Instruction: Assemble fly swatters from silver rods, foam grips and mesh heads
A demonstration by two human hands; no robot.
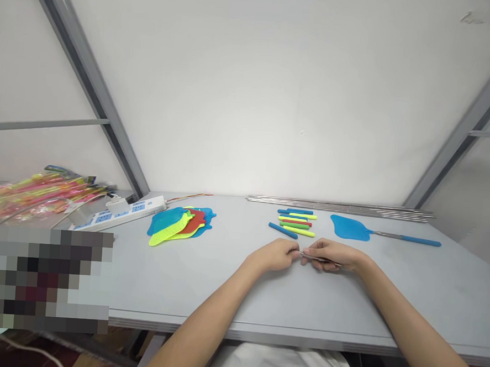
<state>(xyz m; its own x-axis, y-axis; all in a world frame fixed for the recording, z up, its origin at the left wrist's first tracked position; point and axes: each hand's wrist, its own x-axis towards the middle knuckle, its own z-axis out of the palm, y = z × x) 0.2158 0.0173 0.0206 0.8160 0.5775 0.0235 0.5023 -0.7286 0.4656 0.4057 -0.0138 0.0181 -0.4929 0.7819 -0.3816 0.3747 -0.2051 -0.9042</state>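
Observation:
Low over the front middle of the table, my right hand [335, 254] is closed around a thin metal rod [321, 259]. My left hand [277, 255] is closed too, its fingertips pinched at the rod's left end, partly hidden. Just beyond my hands lie several coloured handle tubes [294, 225] in blue, yellow, red and green, with one blue tube [282, 230] slanted nearest my left hand. To their right rests a whole blue fly swatter [350, 228] with a metal shaft and blue handle. Perforated swatter heads [169, 234] in blue, yellow and red overlap on the left.
Long metal rods [343, 208] lie along the back edge by the white wall. A white power strip [121, 214] with plugs and cables sits at left, near bagged colourful goods [32, 192]. A blurred patch covers the left front. Grey frame posts [460, 124] flank the table.

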